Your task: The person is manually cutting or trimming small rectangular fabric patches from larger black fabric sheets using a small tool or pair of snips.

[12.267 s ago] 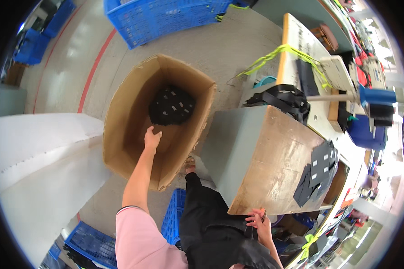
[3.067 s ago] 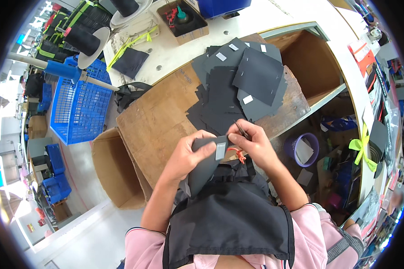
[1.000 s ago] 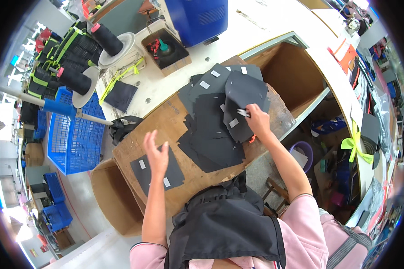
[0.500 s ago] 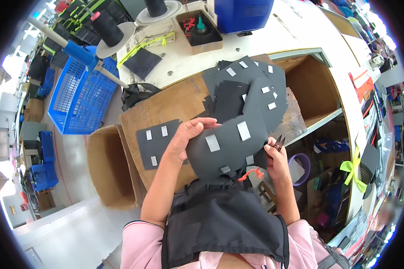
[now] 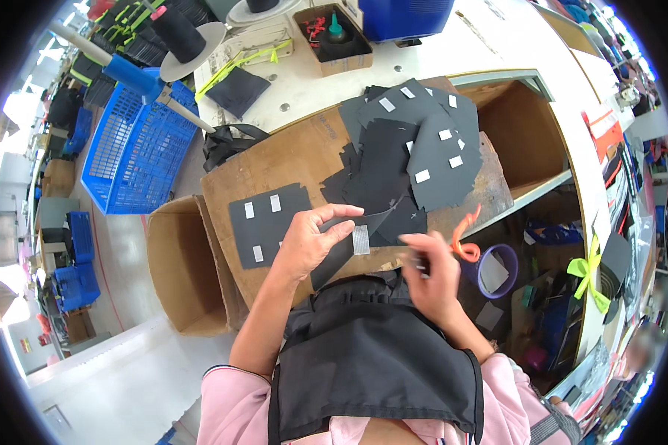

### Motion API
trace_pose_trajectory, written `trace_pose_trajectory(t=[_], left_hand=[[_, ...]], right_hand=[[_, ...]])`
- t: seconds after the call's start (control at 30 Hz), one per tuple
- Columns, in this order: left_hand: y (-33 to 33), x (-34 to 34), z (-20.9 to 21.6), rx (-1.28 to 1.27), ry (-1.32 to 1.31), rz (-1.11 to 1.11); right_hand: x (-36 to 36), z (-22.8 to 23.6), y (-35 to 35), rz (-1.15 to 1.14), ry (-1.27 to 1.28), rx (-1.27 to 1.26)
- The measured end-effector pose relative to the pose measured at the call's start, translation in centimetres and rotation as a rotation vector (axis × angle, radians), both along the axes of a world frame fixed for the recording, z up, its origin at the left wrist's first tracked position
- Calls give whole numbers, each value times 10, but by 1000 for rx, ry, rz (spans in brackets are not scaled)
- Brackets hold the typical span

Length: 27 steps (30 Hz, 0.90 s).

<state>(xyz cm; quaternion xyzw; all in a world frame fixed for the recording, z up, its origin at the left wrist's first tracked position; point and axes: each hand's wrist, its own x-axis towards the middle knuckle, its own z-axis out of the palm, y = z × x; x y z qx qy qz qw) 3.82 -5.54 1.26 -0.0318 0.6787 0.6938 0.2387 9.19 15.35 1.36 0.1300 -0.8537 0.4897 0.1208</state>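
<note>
My left hand [image 5: 312, 241] pinches the edge of a dark fabric panel [image 5: 332, 261] between thumb and fingers. The panel is tilted and partly folded, with a pale rectangular patch [image 5: 361, 239] facing me. Just to its right, my right hand [image 5: 434, 278] is blurred, its fingers curled around dark thread snips that are mostly hidden. An orange cord [image 5: 465, 239] swings out beside that hand. Beyond my hands lies an overlapping pile of dark panels with pale patches [image 5: 441, 167]. Another patched panel [image 5: 267, 219] lies flat to the left of my left hand.
Panels rest on a brown cardboard surface [image 5: 274, 167]. Left of it are an open carton [image 5: 189, 274] and a blue basket [image 5: 130, 148]. A purple-rimmed bin [image 5: 495, 271] stands at right. Thread cones [image 5: 177, 35] and a small tray [image 5: 345, 63] sit on the white table [image 5: 490, 44].
The held panel, broad side up before, is now tilted and shows less of its face. My right hand has moved left and come away from its edge; the orange cord has swung up to the right.
</note>
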Motion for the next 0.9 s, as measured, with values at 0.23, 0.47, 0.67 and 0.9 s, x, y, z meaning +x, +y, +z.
trace_pose_trajectory(t=[0.23, 0.47, 0.67, 0.9], left_hand=[[3, 9, 21, -128, 90, -15], [3, 9, 26, -122, 106, -55], [5, 11, 22, -136, 107, -73], [7, 10, 29, -164, 45, -84]], right_hand=[[-15, -3, -7, 21, 171, 182], [-22, 5, -1, 137, 230, 318], [-20, 8, 9, 261, 86, 231], [-18, 11, 4, 164, 203, 376]])
